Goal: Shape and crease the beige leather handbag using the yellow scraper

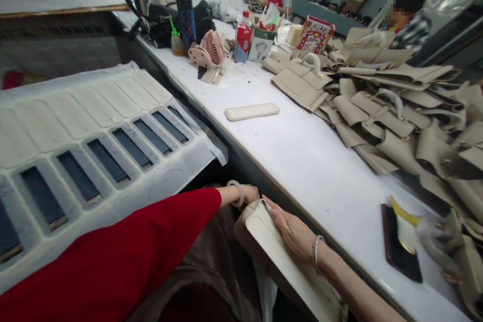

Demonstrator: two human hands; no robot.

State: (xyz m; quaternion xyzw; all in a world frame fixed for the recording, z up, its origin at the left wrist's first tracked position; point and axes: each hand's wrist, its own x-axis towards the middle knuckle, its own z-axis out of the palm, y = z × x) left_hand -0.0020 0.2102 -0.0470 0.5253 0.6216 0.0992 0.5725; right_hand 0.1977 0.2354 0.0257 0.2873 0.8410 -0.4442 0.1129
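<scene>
Fingers of the right hand [296,234] clamp the beige bag [292,274] beside the white table [260,143], left hand's [249,194] grip indeterminable; corner-working apparently underway, next move likely needing steady edge support.

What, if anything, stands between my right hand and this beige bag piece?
Nothing visible: your right hand lies directly against the beige bag piece. Your left hand, partly hidden, is at its far end.

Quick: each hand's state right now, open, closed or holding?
Left hand: at the beige bag's far end, fingers partly hidden; open or closed, can't tell.
Right hand: laid along the bag's side; whether it grips, can't tell.
</scene>
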